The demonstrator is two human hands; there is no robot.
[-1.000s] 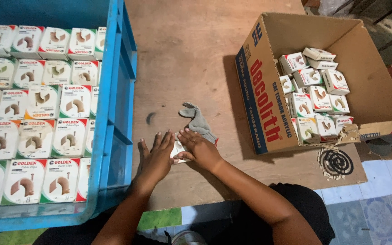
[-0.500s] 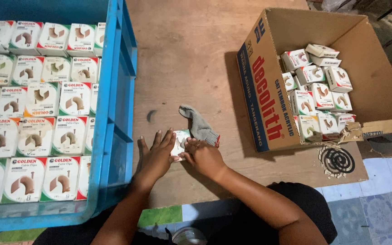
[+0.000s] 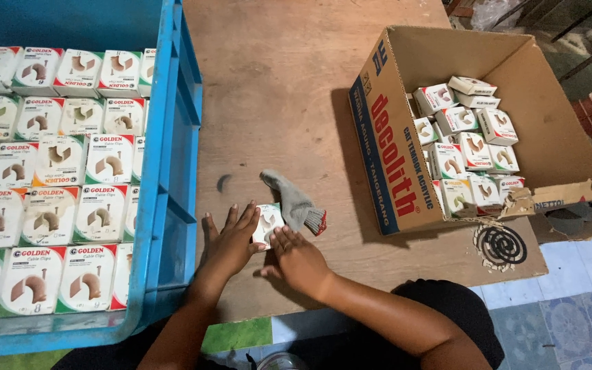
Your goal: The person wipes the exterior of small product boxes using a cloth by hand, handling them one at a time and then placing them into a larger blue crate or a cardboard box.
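A small white box (image 3: 268, 223) with a picture of a brown clip stands on the wooden table (image 3: 289, 109) between my two hands. My left hand (image 3: 229, 240) presses its left side with the fingers spread. From the right and below, my right hand (image 3: 297, 259) has its fingertips on the box. A grey glove (image 3: 294, 201) with a red cuff lies just behind the box, touching it.
A blue plastic crate (image 3: 173, 171) at the left holds several rows of the same white boxes. A large cardboard carton (image 3: 395, 154) at the right holds several more. A dark spiral coil (image 3: 500, 245) lies by the carton's near corner. Tiled floor shows at lower right.
The small box has been raised from lying low under my hands to standing between them. Both hands shifted slightly around it.
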